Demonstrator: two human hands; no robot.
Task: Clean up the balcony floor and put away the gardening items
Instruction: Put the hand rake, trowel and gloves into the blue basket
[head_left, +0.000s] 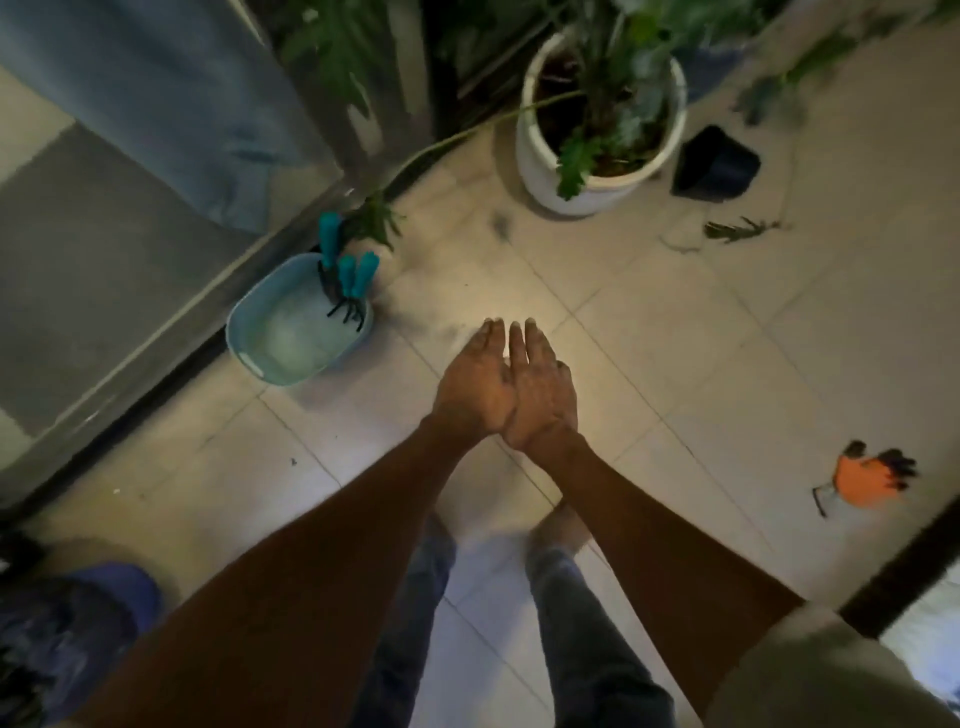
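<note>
Left hand (475, 384) and right hand (543, 389) press together, fingers straight and grasping nothing, above the floor (675, 332) near the basin (244, 332).

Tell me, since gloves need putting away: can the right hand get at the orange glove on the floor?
Probably yes. The right hand is pressed flat against the left hand and holds nothing, and only bare tile lies between it and the orange glove.

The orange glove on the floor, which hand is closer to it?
Right. The right hand is on the side of the orange glove; the left hand, pressed against it, is farther away.
</note>
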